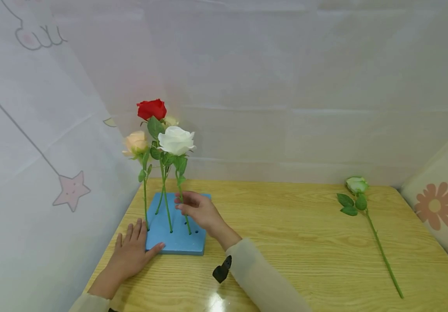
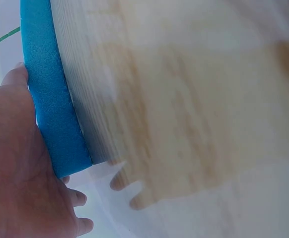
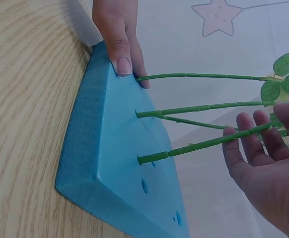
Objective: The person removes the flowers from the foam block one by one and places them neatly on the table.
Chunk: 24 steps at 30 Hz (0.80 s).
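Note:
A blue foam block (image 1: 177, 247) with holes holds several upright artificial roses. The white rose (image 1: 176, 141) is nearest on the right, its stem in a hole. My right hand (image 1: 200, 211) has its fingers loosely curled about this stem (image 3: 199, 145), partway up. My left hand (image 1: 130, 253) rests flat at the block's left front corner, fingers spread, thumb on its top edge. Near it stands the peach rose (image 1: 136, 144). The red rose (image 1: 151, 109) rises behind the white one. A pale yellow rose (image 1: 170, 121) is partly hidden behind them.
A greenish-white rose (image 1: 357, 185) lies on the wooden table (image 1: 286, 242) at the right, its long stem pointing toward the front. Bare holes (image 3: 144, 186) show in the block beside the white rose's stem. Printed cloth (image 1: 267, 95) surrounds the table's back and sides.

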Available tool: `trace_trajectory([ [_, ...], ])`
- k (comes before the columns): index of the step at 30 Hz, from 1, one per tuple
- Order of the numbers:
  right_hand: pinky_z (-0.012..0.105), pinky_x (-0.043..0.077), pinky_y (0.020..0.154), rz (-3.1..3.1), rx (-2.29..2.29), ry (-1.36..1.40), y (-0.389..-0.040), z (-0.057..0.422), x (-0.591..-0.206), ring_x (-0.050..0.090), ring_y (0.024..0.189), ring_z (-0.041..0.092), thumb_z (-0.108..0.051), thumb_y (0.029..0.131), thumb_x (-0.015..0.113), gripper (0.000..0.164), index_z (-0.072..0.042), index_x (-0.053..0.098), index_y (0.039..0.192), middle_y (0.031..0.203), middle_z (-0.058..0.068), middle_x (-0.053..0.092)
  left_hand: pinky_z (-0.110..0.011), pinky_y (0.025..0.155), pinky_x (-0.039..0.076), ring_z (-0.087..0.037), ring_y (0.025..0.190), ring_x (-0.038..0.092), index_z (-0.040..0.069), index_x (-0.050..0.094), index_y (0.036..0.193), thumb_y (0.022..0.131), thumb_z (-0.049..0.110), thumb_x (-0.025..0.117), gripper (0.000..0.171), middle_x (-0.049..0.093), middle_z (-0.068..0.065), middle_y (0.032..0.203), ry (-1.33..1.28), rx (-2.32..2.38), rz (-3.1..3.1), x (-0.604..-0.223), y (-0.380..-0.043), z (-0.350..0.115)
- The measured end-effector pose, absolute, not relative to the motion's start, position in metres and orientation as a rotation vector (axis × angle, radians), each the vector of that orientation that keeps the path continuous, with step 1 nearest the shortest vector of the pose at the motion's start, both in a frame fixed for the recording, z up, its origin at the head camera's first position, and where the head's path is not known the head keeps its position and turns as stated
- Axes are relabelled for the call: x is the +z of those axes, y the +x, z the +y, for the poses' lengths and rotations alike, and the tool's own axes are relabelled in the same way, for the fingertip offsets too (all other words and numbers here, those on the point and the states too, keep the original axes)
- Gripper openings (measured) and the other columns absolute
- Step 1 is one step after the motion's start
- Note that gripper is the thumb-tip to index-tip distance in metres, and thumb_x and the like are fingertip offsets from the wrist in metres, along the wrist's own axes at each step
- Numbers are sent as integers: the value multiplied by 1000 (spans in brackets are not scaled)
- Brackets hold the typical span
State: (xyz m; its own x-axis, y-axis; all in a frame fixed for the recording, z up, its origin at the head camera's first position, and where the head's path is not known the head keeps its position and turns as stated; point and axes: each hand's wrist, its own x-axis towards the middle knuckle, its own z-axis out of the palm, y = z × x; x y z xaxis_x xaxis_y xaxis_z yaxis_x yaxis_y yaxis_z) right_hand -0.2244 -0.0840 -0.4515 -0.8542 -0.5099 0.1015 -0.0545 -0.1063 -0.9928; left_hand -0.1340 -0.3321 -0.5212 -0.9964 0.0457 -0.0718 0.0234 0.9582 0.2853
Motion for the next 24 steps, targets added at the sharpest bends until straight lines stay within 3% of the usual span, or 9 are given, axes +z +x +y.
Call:
trace_trajectory([
  [7, 47, 57, 92, 1862, -2050, -601, -224, -84, -452, 72, 99, 16, -8, 101, 63, 33, -14, 67, 133, 115, 8, 72, -78, 110, 3, -56, 149, 5, -8, 9, 160, 94, 77, 42, 113, 6, -31, 165, 55, 452, 3037, -523, -134, -332],
  [19, 42, 59, 88, 1878, -2071, -628, -225, -84, -454, 74, 95, 17, -7, 99, 65, 30, -13, 71, 128, 108, 7, 74, -79, 109, 4, -57, 148, 7, -8, 9, 159, 94, 78, 41, 113, 7, -32, 165, 46, 441, 3038, -523, -134, -331],
  [24, 46, 59, 89, 1886, -2069, -620, -224, -83, -453, 74, 94, 16, -7, 99, 65, 29, -13, 72, 127, 108, 5, 75, -79, 109, 3, -57, 148, 6, -8, 9, 159, 94, 78, 41, 113, 6, -32, 165, 49, 442, 3033, -523, -134, -330],
])
